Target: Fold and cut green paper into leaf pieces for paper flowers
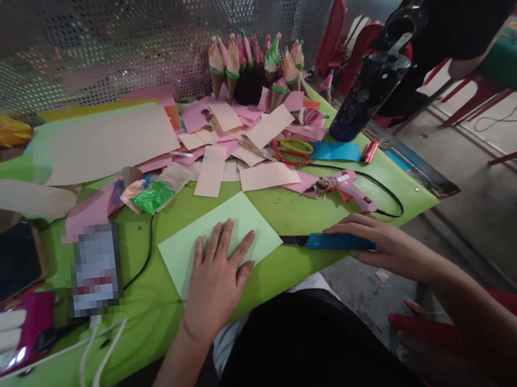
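Green paper (249, 219) lay flat on the lime surface (276, 271), near its front edge and set at a slant. Left hand (216, 278) rested palm down on the sheet, fingers spread; left grip apart. Right hand (384, 245) held a blue knife (332, 242) just to the right of the sheet; right grip clamped on its handle. Dark blade pointed left, its tip at the right corner of the green paper; could not tell whether the two touched.

Behind the sheet, pale strips (268, 176) lay scattered over pink pieces. Scissors (275, 150) with red and yellow handles lay among them. A pink glue gun (353, 190) lay beyond the knife, its black cord looped to the right. A red battery (370, 151) lay near a blue strip (337, 151); a dark bottle (359, 96) stood at the right side. Paper cones (274, 56) with swirled tops stood at the back, before a perforated metal panel (108, 37). To the left: a large pale sheet (109, 141), a phone (95, 266) with a blurred screen, and a second, dark phone (17, 259) beside it
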The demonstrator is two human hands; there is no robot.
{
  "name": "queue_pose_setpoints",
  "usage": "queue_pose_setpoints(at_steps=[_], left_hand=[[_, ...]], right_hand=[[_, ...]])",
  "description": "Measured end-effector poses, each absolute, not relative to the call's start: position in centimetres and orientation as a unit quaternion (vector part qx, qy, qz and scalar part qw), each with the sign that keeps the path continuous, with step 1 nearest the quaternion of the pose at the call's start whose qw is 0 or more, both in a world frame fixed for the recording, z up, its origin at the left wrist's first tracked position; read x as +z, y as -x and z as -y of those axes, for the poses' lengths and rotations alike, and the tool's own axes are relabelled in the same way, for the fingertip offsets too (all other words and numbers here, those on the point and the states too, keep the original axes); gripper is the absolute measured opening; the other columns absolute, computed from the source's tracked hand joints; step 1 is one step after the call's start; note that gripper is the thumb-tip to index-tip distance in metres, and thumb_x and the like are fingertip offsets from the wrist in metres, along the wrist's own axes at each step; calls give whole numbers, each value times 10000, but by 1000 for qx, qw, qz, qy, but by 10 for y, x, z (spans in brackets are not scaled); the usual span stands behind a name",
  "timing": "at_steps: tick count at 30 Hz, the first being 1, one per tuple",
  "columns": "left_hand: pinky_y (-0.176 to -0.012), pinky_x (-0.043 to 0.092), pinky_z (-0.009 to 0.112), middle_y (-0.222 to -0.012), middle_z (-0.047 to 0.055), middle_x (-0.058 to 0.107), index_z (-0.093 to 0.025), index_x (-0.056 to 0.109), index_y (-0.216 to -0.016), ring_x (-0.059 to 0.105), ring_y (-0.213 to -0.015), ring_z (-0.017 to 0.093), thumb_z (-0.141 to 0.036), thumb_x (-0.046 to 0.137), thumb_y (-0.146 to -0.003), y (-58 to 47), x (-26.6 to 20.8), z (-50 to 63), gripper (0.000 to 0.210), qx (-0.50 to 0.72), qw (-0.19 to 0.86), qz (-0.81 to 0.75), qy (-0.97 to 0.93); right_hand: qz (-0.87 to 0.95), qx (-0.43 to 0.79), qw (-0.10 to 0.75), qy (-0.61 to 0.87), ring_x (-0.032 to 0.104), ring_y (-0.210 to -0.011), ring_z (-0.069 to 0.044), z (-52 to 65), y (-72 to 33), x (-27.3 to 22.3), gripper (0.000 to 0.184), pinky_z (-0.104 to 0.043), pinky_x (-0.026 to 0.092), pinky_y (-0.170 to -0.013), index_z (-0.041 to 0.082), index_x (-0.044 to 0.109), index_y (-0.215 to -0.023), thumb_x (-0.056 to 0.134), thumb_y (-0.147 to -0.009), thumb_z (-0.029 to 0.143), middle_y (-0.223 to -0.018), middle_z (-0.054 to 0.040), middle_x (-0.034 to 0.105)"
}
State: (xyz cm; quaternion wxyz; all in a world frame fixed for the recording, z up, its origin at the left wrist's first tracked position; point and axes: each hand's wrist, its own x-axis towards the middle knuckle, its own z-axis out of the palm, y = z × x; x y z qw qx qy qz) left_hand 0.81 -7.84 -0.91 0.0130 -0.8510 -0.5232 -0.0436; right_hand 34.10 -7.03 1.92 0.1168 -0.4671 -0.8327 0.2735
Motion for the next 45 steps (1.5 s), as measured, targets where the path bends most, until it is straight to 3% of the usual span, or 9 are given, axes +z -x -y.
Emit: queue_pose_setpoints(at_steps=[18,39,45], left_hand=[[-1123,324,581,-1591,84,303,-362,359,-1481,286,-1459,309,-357,444,-966,-10,-8,79,522,-36,1,531,847],[-1138,296,584,-1594,93,296,-346,334,-1494,260,-1469,306,-365,420,-975,-19,-7,82,527,-54,-36,545,836],[-1174,247,552,-1600,33,295,-349,311,-1499,227,-1484,253,-276,403,-986,6,4,84,526,-48,-62,532,843]], right_hand=[[845,285,119,436,650,-988,-216,83,-315,14,487,-350,556,-822,289,508,-1342,480,-881,131,-1154,-92,615],[858,289,134,403,654,-984,-216,106,-269,8,587,-348,570,-827,270,484,-1353,470,-801,71,-1169,-107,597],[856,280,129,414,655,-1000,-234,107,-271,6,518,-361,572,-817,299,480,-1354,467,-864,133,-1179,-109,593]])
